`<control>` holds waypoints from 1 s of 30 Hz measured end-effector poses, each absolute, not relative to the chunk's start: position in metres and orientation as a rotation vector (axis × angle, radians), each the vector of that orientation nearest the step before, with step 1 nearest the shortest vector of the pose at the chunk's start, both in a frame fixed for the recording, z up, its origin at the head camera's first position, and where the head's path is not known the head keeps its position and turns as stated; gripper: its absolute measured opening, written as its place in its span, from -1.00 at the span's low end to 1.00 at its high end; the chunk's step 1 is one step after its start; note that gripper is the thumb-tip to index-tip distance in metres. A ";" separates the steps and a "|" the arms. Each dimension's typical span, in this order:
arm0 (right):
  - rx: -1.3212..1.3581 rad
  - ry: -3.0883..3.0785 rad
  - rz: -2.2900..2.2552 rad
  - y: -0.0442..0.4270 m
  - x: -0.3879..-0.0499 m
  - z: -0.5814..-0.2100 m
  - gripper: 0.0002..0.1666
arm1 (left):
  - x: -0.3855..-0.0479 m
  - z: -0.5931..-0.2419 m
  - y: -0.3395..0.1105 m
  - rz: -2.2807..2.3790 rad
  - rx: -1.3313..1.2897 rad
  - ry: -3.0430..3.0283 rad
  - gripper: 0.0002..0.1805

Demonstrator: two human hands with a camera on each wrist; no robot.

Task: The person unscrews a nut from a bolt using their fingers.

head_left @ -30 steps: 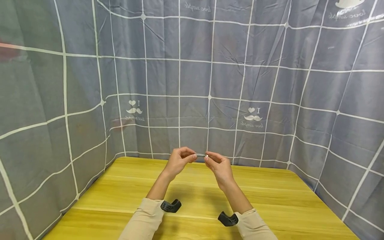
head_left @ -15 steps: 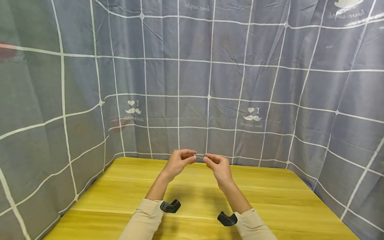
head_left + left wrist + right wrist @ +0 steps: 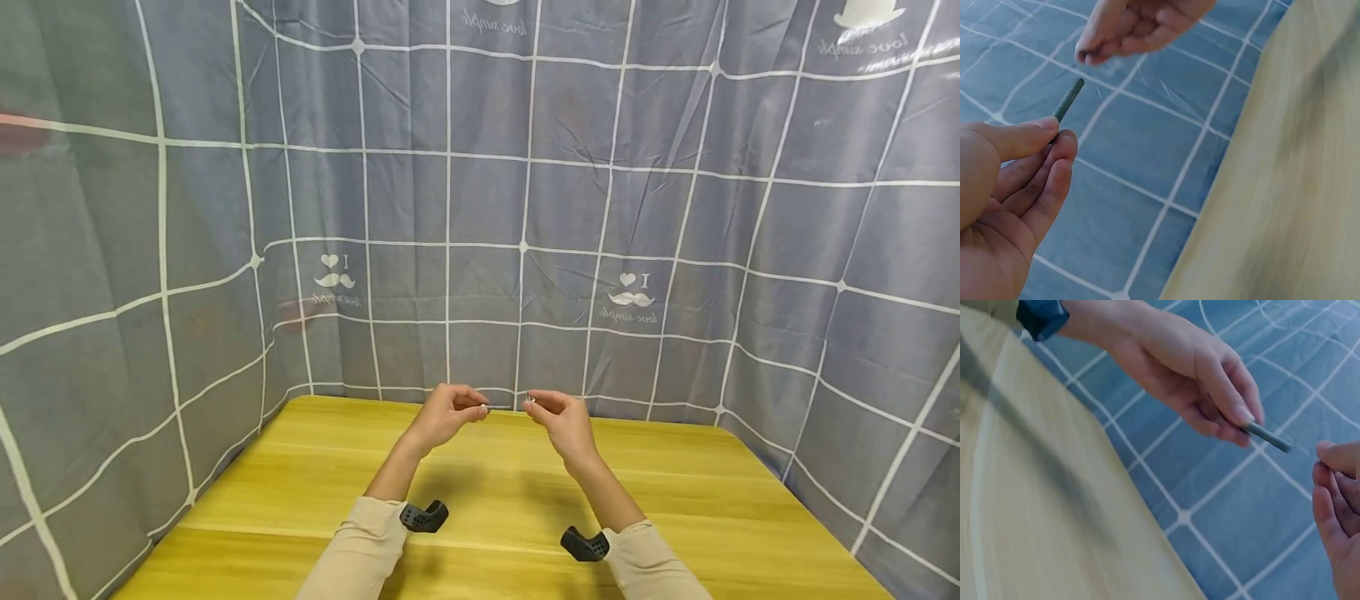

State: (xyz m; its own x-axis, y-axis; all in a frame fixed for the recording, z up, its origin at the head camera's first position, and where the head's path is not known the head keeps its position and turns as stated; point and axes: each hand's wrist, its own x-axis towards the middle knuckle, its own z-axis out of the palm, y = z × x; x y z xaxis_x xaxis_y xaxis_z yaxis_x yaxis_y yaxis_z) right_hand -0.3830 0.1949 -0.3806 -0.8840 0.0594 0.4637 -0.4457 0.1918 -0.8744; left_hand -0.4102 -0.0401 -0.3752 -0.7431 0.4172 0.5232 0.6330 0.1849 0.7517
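My left hand (image 3: 442, 415) pinches a grey metal bolt (image 3: 1069, 100) between thumb and fingers. Its threaded shank points across toward the other hand; the gripped end is hidden. In the right wrist view the same bolt (image 3: 1269, 437) sticks out of the left fingertips, its free end blurred. A short way off, my right hand (image 3: 567, 423) holds its thumb and index finger together. A small shiny silvery piece (image 3: 530, 400) shows at those fingertips, too small to name surely. Bolt and right fingertips are apart, both hands raised above the table's far edge.
A yellow wood-grain table (image 3: 480, 517) spreads beneath both forearms. Grey curtains (image 3: 480, 200) with white grid lines stand behind and along the sides. A black bracket (image 3: 424, 517) sits at the left wrist, another black bracket (image 3: 585, 544) at the right.
My right hand has drawn away to the right from the bolt, which widens the gap between the hands. Both hands sit slightly lower in the head view; the left still pinches the bolt.
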 end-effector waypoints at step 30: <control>0.055 -2.431 1.246 0.299 -0.420 -0.458 -0.69 | -0.460 -0.443 -0.088 -1.462 -0.654 -2.538 -0.96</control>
